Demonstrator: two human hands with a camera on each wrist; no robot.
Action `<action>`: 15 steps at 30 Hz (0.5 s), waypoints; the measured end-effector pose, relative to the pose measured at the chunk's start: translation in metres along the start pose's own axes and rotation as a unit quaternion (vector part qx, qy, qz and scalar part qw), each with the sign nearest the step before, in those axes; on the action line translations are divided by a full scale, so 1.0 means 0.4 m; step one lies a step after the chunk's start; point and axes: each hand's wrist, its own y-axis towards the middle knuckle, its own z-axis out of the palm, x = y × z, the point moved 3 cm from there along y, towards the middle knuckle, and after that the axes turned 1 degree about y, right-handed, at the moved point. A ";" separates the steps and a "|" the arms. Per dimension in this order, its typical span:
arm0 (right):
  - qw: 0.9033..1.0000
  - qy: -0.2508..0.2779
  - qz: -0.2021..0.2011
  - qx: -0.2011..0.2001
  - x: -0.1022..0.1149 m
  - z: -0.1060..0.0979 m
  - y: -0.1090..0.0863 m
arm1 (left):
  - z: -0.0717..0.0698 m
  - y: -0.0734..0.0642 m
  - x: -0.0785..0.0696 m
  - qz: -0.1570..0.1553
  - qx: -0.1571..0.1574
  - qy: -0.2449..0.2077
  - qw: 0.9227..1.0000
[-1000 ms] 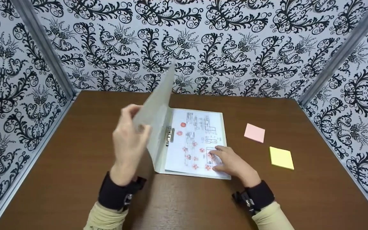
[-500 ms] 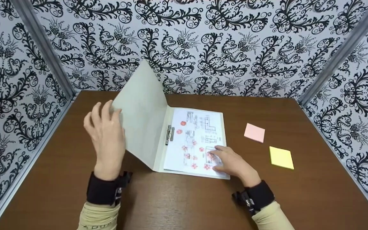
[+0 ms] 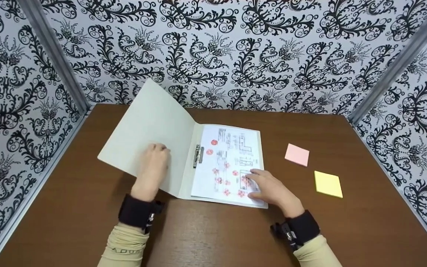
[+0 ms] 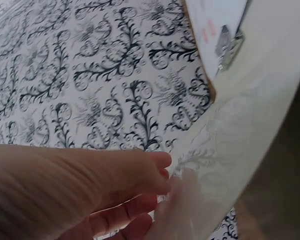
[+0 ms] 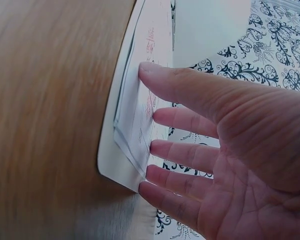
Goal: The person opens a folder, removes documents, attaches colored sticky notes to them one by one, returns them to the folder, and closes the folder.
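A pale file folder [image 3: 185, 178] stands open on the brown table, its cover [image 3: 135, 126] tilted up to the left. My left hand [image 3: 152, 167], blurred in the head view, is at the cover's inner face with fingers loosely bent. The left wrist view has those fingertips right at the glossy cover [image 4: 260, 105], gripping nothing. Stacked papers [image 3: 209, 185] with line drawings and red stamps lie in the right half, beside a metal clip [image 3: 198, 155] on the spine. My right hand [image 3: 272, 189] rests spread fingertips on the stack's lower right edge, also visible in the right wrist view.
To the right of the folder lie a pink sticky-note pad [image 3: 297, 154] and, nearer me, a yellow one [image 3: 328, 184]. Patterned black-and-white walls [image 3: 213, 55] enclose the back and sides of the table [image 3: 206, 237].
The cover has swung from nearly upright down to the left. My left hand let go of its outer edge and moved right, over its inner face. My right hand has stayed on the papers.
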 end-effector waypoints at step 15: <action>1.000 0.010 -0.012 -0.013 -0.001 0.000 0.000 | 0.104 -0.023 -0.084 -0.061 0.197 -0.046 0.977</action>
